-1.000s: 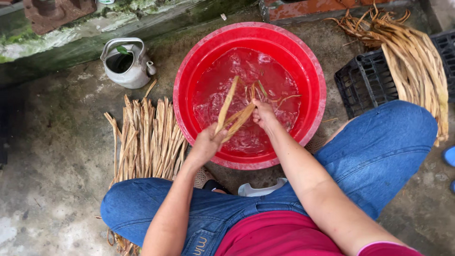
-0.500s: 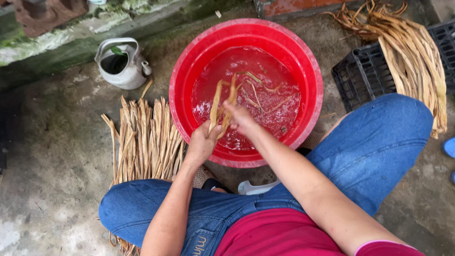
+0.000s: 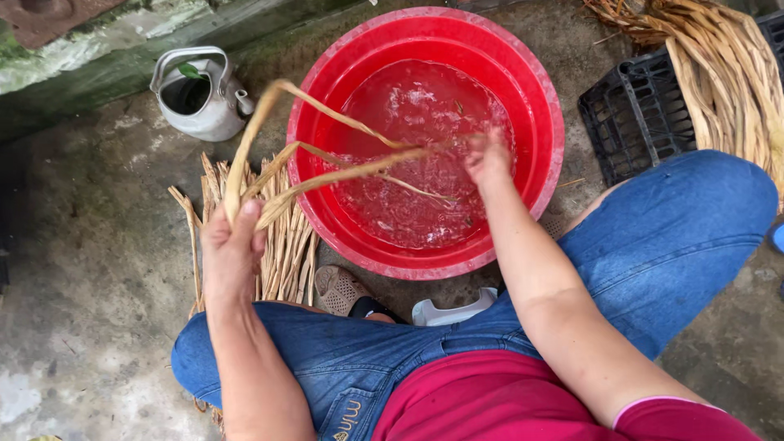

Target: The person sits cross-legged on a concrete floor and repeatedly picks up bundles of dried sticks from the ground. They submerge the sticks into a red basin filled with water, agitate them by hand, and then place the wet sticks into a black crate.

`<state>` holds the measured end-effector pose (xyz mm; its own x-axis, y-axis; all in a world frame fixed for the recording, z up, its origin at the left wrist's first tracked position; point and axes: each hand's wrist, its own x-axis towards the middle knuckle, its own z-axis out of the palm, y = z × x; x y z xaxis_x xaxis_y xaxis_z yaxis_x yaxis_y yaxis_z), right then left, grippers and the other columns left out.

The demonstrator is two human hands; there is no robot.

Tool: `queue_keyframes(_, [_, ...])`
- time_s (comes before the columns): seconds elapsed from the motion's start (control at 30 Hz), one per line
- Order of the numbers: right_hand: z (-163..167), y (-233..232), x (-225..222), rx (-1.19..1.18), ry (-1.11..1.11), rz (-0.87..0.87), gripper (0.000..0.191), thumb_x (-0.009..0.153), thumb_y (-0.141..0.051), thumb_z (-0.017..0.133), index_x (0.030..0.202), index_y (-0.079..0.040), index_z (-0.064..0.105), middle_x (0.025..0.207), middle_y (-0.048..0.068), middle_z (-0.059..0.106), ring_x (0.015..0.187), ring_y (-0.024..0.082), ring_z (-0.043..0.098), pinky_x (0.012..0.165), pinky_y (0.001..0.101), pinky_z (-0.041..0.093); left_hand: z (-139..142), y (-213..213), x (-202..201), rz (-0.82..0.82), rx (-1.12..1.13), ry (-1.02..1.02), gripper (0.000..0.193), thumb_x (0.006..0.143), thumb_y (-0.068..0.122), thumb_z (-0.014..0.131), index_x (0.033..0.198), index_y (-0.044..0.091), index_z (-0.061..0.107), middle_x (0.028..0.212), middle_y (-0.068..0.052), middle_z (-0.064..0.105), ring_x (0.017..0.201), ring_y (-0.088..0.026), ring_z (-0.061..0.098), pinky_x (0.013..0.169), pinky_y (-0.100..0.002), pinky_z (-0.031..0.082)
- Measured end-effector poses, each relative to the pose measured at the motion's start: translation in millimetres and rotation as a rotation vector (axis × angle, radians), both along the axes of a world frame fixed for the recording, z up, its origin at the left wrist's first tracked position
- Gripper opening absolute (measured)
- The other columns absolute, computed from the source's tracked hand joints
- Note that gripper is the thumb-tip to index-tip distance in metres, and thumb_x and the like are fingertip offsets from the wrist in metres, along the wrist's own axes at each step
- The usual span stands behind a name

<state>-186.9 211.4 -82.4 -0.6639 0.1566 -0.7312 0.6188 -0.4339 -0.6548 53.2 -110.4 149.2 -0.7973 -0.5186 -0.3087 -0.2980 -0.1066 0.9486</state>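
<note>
A red plastic basin (image 3: 539, 90) holds reddish water. My left hand (image 3: 230, 245) grips one end of a few long tan plant strips (image 3: 343, 167), lifted out to the left above a pile of similar strips (image 3: 286, 245) on the ground. My right hand (image 3: 488, 159) holds the other end of the strips over the water in the basin. The strips stretch between my hands, bent and dripping.
A small metal kettle (image 3: 200, 98) stands at the upper left by a mossy ledge. A black plastic crate (image 3: 633, 114) at the upper right carries a large bundle of dry strips (image 3: 719, 73). My knees in blue jeans flank the basin on concrete floor.
Both hands were together in the basin washing the strips. Now the left hand has pulled away to the left, lifting the strips out of the water; the right hand stays over the basin.
</note>
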Motion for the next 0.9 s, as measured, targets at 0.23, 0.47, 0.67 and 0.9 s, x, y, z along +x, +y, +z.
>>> queue_keyframes(0.23, [64.1,-100.9,77.5,-0.407,-0.039,0.912,0.081,0.092,-0.07,0.033,0.116,0.001,0.064,0.074,0.004,0.065,0.048,0.005,0.05,0.042,0.0184,0.045,-62.4,49.1,-43.2,-0.273,-0.16,-0.269,0.013,0.098,0.02,0.069,0.094,0.008,0.07,0.068,0.002,0.061,0.057,-0.008,0.052,0.053,-0.024,0.038])
queue_keyframes(0.47, [41.6,-99.8,82.9,-0.324,-0.04,0.509,0.019,0.101,-0.021,0.059,0.106,-0.003,0.063,0.079,0.006,0.056,0.053,0.01,0.048,0.042,0.0214,0.042,-66.3,99.7,-41.5,-0.54,-0.384,-0.021,0.024,0.096,0.024,0.065,0.111,0.005,0.068,0.08,-0.002,0.071,0.072,-0.014,0.069,0.069,-0.033,0.052])
queue_keyframes(0.67, [-34.2,-23.2,21.3,-0.246,-0.101,0.017,0.013,0.098,-0.014,0.048,0.086,-0.013,0.054,0.068,0.001,0.05,0.046,0.009,0.036,0.035,0.0227,0.023,-37.8,66.1,-23.4,-0.476,-0.106,-0.235,0.019,0.096,0.025,0.064,0.1,0.011,0.074,0.068,0.002,0.065,0.052,-0.008,0.046,0.047,-0.024,0.039])
queue_keyframes(0.9, [-37.4,18.1,1.6,-0.086,-0.106,0.101,0.043,0.106,-0.047,0.044,0.077,-0.017,0.055,0.063,-0.003,0.053,0.044,0.008,0.04,0.038,0.0251,0.031,-25.7,-7.7,-7.7,-0.117,-0.11,0.101,0.018,0.102,0.024,0.064,0.092,0.01,0.069,0.061,0.006,0.054,0.05,-0.003,0.04,0.044,-0.02,0.028])
